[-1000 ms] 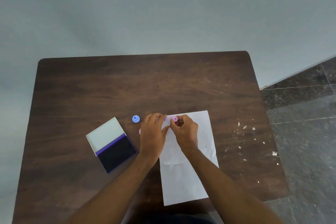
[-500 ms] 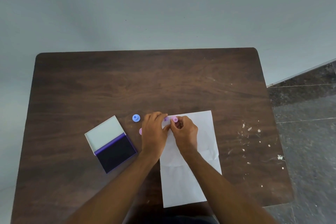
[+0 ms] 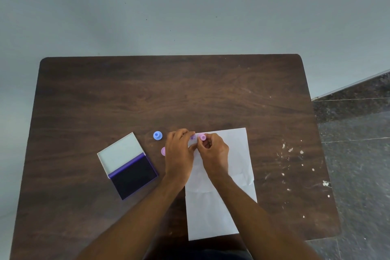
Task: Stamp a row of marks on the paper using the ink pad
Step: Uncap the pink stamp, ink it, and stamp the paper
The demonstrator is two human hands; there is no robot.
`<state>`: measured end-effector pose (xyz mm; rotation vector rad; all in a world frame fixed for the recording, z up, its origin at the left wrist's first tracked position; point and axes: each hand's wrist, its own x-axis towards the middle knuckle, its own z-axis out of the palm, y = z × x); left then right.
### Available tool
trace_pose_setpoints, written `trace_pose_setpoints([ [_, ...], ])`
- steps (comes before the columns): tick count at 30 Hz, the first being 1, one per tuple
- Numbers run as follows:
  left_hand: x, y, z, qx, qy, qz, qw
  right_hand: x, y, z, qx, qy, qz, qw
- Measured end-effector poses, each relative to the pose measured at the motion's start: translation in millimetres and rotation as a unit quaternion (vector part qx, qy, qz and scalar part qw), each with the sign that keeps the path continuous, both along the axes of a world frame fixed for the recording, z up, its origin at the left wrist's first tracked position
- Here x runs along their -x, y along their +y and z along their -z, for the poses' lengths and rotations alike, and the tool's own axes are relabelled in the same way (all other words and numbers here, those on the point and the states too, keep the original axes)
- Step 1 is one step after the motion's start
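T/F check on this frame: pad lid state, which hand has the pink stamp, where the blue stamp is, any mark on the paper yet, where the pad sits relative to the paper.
1. The ink pad is closed. False: its lid is swung open and the dark pad is exposed.
2. The right hand pinches the pink stamp at the paper's far edge. True.
3. The blue stamp stands on the paper. False: it stands on the bare table, between the ink pad and the left hand.
4. A purple mark shows on the paper beside the pink stamp. True.
5. The ink pad lies to the right of the paper. False: it lies to its left.
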<state>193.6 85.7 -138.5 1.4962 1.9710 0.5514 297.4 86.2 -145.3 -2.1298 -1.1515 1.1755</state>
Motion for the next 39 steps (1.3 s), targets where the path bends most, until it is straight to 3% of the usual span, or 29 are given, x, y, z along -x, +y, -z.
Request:
trace_pose_setpoints([
  [9,-1.1,1.1,1.9,0.041,-0.050,-0.016,0.998,-0.5,4.5,1.4,0.028,0.022,-0.009,0.999],
  [14,-1.6,2.0,-0.4,0.005,-0.025,-0.023,0.999,-1.3,12.1,-5.0,-0.008,-0.019,-0.034,0.999],
  [39,0.4,1.2,2.2,0.012,-0.028,-0.009,0.999,-0.4,11.7,-1.4,-0.030,-0.015,-0.027,0.999],
])
